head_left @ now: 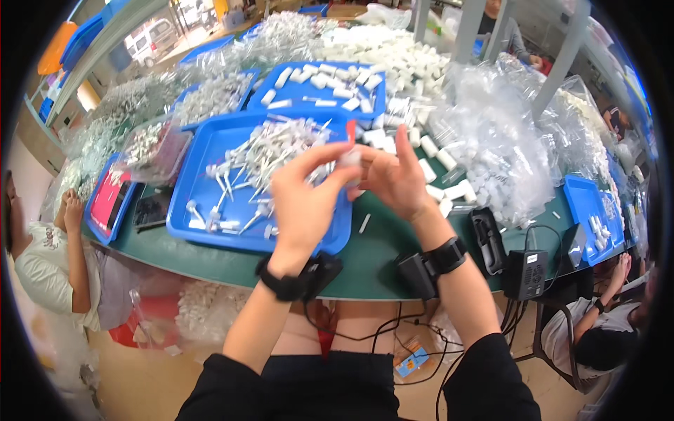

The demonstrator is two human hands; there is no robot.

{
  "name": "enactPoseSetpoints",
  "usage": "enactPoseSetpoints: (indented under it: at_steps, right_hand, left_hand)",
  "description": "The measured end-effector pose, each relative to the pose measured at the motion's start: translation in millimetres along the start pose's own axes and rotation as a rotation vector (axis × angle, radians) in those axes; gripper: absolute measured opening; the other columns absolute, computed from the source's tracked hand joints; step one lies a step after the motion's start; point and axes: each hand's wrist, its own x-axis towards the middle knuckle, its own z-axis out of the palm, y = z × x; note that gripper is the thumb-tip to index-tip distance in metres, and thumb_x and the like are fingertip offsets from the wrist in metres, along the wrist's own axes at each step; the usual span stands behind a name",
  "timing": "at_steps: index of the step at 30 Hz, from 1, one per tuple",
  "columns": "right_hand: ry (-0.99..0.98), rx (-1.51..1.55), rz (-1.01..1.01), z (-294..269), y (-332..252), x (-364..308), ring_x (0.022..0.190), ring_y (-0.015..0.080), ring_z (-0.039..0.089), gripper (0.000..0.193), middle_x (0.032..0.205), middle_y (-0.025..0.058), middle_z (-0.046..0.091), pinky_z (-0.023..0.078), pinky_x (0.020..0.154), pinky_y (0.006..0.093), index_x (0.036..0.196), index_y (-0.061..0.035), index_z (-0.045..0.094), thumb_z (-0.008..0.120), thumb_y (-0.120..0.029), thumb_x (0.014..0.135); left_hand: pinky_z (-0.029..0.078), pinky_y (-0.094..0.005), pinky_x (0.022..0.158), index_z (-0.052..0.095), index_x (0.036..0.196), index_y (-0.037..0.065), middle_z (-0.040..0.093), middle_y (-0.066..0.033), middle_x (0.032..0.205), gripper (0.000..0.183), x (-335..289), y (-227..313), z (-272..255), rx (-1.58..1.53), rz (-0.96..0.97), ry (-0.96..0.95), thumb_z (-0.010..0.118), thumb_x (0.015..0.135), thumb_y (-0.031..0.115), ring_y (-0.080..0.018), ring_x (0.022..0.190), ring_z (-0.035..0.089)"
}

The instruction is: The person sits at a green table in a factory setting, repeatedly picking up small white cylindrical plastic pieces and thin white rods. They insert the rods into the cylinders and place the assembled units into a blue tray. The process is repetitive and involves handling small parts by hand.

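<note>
Above the right edge of a large blue tray (184, 210), my left hand (305, 200) pinches a small whitish plastic piece (349, 158) between thumb and fingertips. A red tip (351, 131) sticks up just over those fingers; whether it belongs to the piece is unclear. Right beside it is my right hand (399, 179), its thumb raised and apart, its fingers reaching toward the piece and partly hidden. In the tray lies a pile of thin white stemmed plastic parts (270, 151), with several loose ones near its front.
Behind stands another blue tray (309, 105) of white cylinders. More white cylinders (393, 56) and clear plastic bags (491, 147) heap the green table (379, 263). A black case (486, 238) and a power adapter (525, 274) lie right, cables hanging below. People sit on both sides.
</note>
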Motion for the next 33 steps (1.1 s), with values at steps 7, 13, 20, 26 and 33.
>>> enactPoseSetpoints:
  at_steps: [7,13,20,26,33]
  right_hand:
    - [0.404,-0.199,-0.176,-57.6,10.3,12.0,0.059,0.0106,0.045,0.063,0.063,0.0009,0.05,0.036,0.057,0.0241,0.084,-0.003,0.06,0.024,-0.053,0.091]
    - [0.418,-0.35,-0.213,-58.1,18.2,15.4,0.052,0.0082,0.045,0.06,0.058,-0.0002,0.051,0.036,0.051,0.0214,0.077,-0.0039,0.062,0.029,-0.053,0.09]
    - [0.411,-0.442,-0.213,-58.3,22.3,18.0,0.051,0.0072,0.043,0.061,0.056,-0.0002,0.049,0.033,0.05,0.0203,0.077,-0.0035,0.061,0.027,-0.053,0.091]
    - [0.423,-0.966,-0.456,-35.1,11.7,7.8,0.054,0.0064,0.042,0.033,0.058,-0.0016,0.048,0.032,0.049,0.0227,0.076,-0.0024,0.061,0.047,-0.029,0.09]
    - [0.192,-0.943,-0.219,28.7,-68.7,-136.5,0.051,0.0127,0.053,0.025,0.055,0.0058,0.055,0.04,0.05,0.0271,0.068,-0.0004,0.058,0.061,-0.022,0.08]
  left_hand:
    - [0.051,-0.0378,0.082,0.048,0.119,-0.005,0.059,-0.0184,0.105,0.039,-40.1,49.4,-22.4,-0.69,-0.249,-0.119,0.06,0.082,0.003,-0.0276,0.093,0.061]
    - [0.049,-0.0425,0.086,0.047,0.119,-0.004,0.057,-0.0177,0.108,0.039,-68.4,48.1,-51.9,-0.847,-0.284,-0.138,0.06,0.082,0.002,-0.0295,0.097,0.059]
    - [0.049,-0.0429,0.084,0.047,0.117,-0.003,0.056,-0.0159,0.106,0.036,-91.7,40.6,-83.4,-0.759,-0.14,0.044,0.059,0.083,0.003,-0.0286,0.097,0.059]
    - [0.039,-0.0353,0.095,0.033,0.128,-0.002,0.045,-0.0132,0.12,0.048,-125.4,19.7,-156.2,-0.433,-0.027,0.339,0.053,0.088,0.015,-0.0217,0.107,0.047]
    - [0.038,-0.0339,0.095,0.029,0.128,-0.006,0.041,-0.0142,0.122,0.041,-127.6,44.7,-193.1,-0.558,-0.004,0.231,0.042,0.094,0.013,-0.0211,0.108,0.044]
